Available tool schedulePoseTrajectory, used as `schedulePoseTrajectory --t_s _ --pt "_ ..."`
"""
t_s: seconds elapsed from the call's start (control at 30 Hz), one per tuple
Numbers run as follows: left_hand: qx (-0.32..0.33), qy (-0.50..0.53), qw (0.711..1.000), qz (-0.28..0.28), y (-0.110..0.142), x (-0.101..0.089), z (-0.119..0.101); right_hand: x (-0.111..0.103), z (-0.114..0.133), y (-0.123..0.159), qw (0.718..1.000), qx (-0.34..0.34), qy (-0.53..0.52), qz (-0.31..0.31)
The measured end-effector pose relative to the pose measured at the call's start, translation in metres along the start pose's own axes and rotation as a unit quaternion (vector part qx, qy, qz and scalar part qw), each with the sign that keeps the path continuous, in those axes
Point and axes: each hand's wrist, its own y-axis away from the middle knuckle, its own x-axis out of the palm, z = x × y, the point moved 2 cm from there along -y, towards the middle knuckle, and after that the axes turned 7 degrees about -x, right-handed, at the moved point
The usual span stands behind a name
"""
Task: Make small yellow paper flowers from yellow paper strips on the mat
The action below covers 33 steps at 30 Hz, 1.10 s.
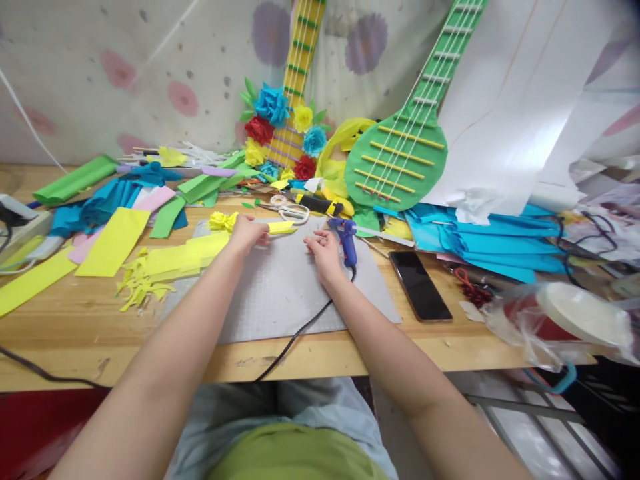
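Note:
My left hand (249, 235) is closed around a yellow paper strip (283, 228), whose free end points right over the grey cutting mat (280, 300). Just left of that hand sits a ruffled yellow paper flower (221, 221); whether the two are joined is hidden. My right hand (324, 252) hovers over the mat with fingers curled and tips pinched together, and anything between them is too small to make out. Right beside it lies a blue glue gun (346, 241) with its black cord running toward the table's front edge. White-handled scissors (294, 213) rest behind both hands.
Yellow paper sheets (185, 257) and curled scraps (143, 280) lie at left, near blue crepe paper (107, 203). A phone (420, 285) and bagged cup (565, 313) are at right. Behind stand a green paper instrument (397, 160) and a flower-trimmed yellow one (295, 87).

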Motion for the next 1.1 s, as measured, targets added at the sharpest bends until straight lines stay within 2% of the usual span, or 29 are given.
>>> schedulePoseTrajectory --t_s 0.1,0.17,0.23,0.3,0.4,0.57,0.7,0.8,0.87,1.1 --pt "-0.015 -0.084 0.996 -0.009 -0.012 0.002 -0.002 0.0 0.001 0.001 1.0 0.001 0.005 0.002" --pt "0.034 -0.174 0.983 -0.057 -0.013 0.0 -0.004 0.0 0.002 0.002 1.0 0.001 0.008 0.004" --pt "0.09 -0.267 0.953 -0.107 -0.009 -0.005 -0.007 0.0 0.003 0.002 1.0 0.001 0.01 0.007" --pt "0.116 -0.325 0.93 -0.123 -0.004 -0.013 -0.009 0.0 0.003 0.002 1.0 0.0 0.014 0.009" --pt "0.141 -0.367 0.911 -0.123 -0.001 -0.033 -0.012 -0.001 0.002 0.002 1.0 -0.001 0.016 0.013" --pt "0.153 -0.435 0.881 -0.102 -0.004 -0.084 -0.01 0.0 0.001 0.002 0.999 0.004 0.025 0.037" --pt "0.19 -0.495 0.848 -0.002 -0.006 -0.112 0.002 0.002 0.003 0.003 0.998 0.001 0.034 0.045" --pt "0.241 -0.528 0.813 0.045 -0.004 -0.119 0.01 0.002 0.003 0.004 0.998 -0.001 0.036 0.048" --pt "0.253 -0.543 0.798 0.057 -0.003 -0.12 0.013 0.002 0.003 0.004 0.998 0.0 0.035 0.049" --pt "0.228 -0.58 0.781 0.043 0.002 -0.121 0.012 0.001 0.002 0.004 0.997 -0.002 0.044 0.057"
